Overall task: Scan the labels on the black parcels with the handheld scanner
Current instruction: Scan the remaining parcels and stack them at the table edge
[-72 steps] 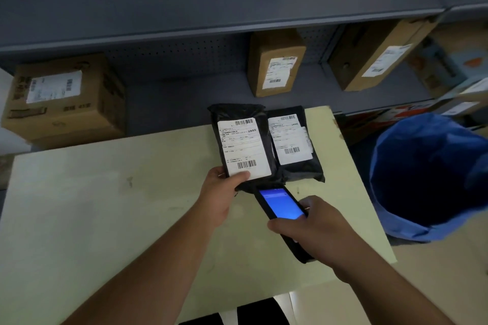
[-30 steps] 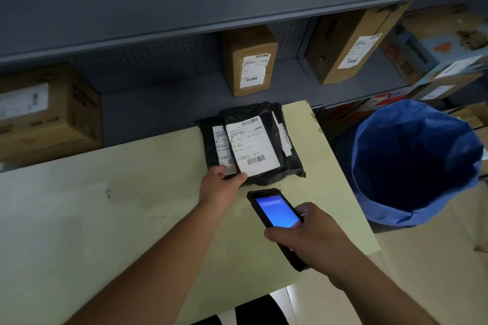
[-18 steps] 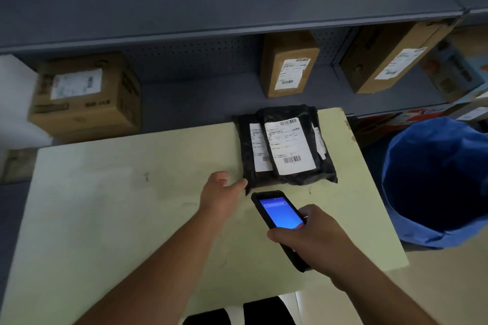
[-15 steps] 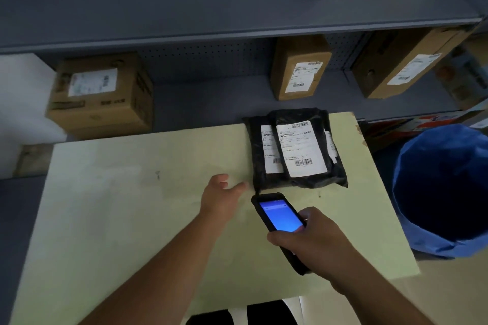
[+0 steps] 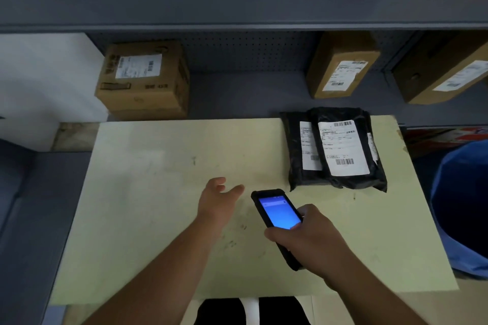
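Note:
Black parcels (image 5: 340,182) lie stacked at the far right of the pale green table (image 5: 163,192). The top one shows a white label (image 5: 342,148) with barcodes; a second label (image 5: 309,149) peeks out from under its left side. My right hand (image 5: 309,240) grips the black handheld scanner (image 5: 277,212), whose blue screen is lit and whose head points toward the parcels from a short gap below them. My left hand (image 5: 217,199) hovers over the table left of the scanner, fingers apart, holding nothing.
Grey shelving runs behind the table with cardboard boxes: one at the left (image 5: 144,79), one in the middle (image 5: 342,68), another at the right (image 5: 443,76). A blue bag-lined bin (image 5: 462,208) stands beside the table's right edge.
My left hand let go of the top parcel, which now rests on the stack, and drew back to the left. The view shifted left. The scanner stays in my right hand.

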Motion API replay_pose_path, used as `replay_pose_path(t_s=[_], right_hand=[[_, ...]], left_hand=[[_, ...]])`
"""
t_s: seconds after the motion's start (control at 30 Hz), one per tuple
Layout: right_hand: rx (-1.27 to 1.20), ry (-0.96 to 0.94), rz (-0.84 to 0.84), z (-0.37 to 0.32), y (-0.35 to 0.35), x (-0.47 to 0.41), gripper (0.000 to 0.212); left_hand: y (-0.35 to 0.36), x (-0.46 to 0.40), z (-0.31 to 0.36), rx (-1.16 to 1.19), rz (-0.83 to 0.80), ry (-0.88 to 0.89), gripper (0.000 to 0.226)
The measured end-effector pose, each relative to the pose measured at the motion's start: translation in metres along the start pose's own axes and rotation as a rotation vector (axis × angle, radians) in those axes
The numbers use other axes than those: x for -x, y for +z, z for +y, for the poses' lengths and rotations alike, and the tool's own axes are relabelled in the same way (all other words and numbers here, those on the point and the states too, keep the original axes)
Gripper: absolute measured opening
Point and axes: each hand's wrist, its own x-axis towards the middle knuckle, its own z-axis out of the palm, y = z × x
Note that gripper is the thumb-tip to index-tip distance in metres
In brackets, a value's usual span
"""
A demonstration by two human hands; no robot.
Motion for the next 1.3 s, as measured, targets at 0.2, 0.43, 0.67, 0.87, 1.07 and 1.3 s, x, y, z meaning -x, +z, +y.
replay_pose_path(t_s=[0.2,0.43,0.67,0.87,1.07,1.3], right_hand=[[0.0,0.027,0.005,0.003,0.029,-0.006,0.052],[-0.05,0.089,0.028,0.02,0.059,-0.014,0.052],[-0.033,0.116,0.074,0.036,0.088,-0.022,0.051],[0.001,0.144,0.11,0.045,0.113,-0.032,0.055],[0.01,0.154,0.164,0.053,0.136,-0.045,0.057],[0.048,0.164,0.215,0.064,0.156,-0.048,0.059]], left_hand=[[-0.018,0.009,-0.021,-0.035,0.015,-0.014,0.06],[-0.031,0.015,-0.051,-0.103,-0.007,-0.026,0.06],[-0.031,0.019,-0.077,-0.119,-0.036,-0.022,0.06],[-0.028,0.02,-0.1,-0.193,-0.059,0.012,0.058],[-0.027,0.019,-0.119,-0.209,-0.076,0.016,0.058],[-0.035,0.021,-0.141,-0.227,-0.043,0.021,0.055]])
